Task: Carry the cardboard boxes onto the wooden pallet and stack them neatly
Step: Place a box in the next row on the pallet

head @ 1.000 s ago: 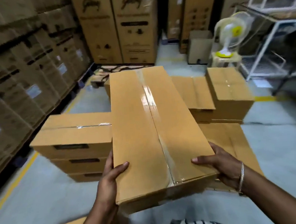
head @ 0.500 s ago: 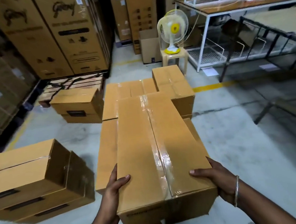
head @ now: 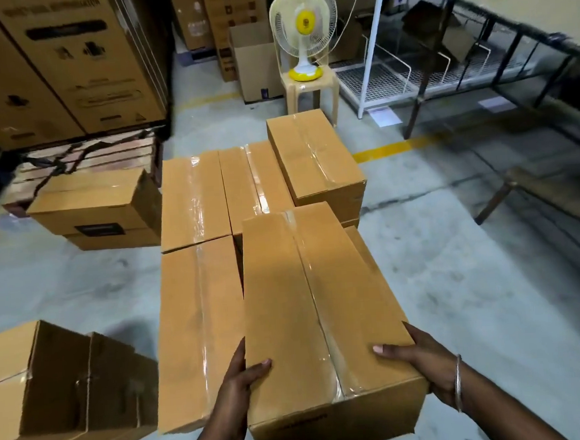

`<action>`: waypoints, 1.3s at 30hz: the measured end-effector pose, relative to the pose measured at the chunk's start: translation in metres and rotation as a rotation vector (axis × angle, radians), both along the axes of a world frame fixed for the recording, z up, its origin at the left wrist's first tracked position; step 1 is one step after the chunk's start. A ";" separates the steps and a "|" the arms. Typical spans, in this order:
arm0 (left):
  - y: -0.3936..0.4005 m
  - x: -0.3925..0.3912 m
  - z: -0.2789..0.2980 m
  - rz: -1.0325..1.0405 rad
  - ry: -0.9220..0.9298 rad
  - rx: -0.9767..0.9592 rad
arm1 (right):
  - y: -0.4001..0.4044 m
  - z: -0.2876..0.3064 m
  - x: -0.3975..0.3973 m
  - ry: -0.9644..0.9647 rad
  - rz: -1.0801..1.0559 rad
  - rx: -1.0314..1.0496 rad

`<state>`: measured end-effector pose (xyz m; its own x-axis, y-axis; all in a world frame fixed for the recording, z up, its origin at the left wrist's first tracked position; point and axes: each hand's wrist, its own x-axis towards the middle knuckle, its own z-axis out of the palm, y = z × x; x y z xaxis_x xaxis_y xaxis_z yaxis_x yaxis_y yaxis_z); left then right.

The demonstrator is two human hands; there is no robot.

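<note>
A person holds a long cardboard box (head: 318, 307) with both hands. The left hand (head: 240, 381) grips its near left side, with the thumb curled over the top. The right hand (head: 416, 358) grips its near right side, thumb on top too, and a thin bangle (head: 458, 383) sits on that wrist. The held box has shiny tape down its middle. It is above the low boxes in front, over their right side. Just to its left lies another long box (head: 200, 332), flat and low. Behind that one lie two more flat boxes (head: 224, 190) side by side. A taller box (head: 315, 159) sits at the back right of this group. The wooden pallet (head: 82, 158) is farther back on the left, with a dark strap lying across it. A small stack of boxes (head: 92, 209) stands just in front of the pallet. More boxes (head: 53, 391) lie at the near left on the grey floor (head: 474, 275). Very big cartons (head: 65, 63) stand behind the pallet. A yellow and white fan (head: 302, 30) stands on a plastic stool (head: 310, 87) at the back. A white metal rack (head: 382, 41) and a dark desk (head: 526, 31) are on the right.
</note>
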<state>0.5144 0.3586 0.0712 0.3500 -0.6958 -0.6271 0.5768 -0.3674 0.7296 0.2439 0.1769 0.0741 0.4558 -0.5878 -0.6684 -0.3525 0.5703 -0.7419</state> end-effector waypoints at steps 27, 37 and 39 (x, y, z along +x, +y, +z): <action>-0.079 0.045 -0.272 -0.072 -0.416 0.562 | -0.080 -0.324 0.076 0.111 0.227 0.112; -0.071 0.043 -0.269 0.008 -0.802 0.690 | -0.078 -0.343 0.079 0.095 0.211 0.102; -0.057 0.049 -0.264 0.166 -0.899 0.787 | -0.076 -0.338 0.091 0.108 0.132 0.113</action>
<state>0.5631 0.3011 -0.1930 0.9282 -0.1380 -0.3456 0.0598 -0.8613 0.5046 0.3346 0.1007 -0.2640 0.4458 -0.4462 -0.7760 -0.5037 0.5916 -0.6295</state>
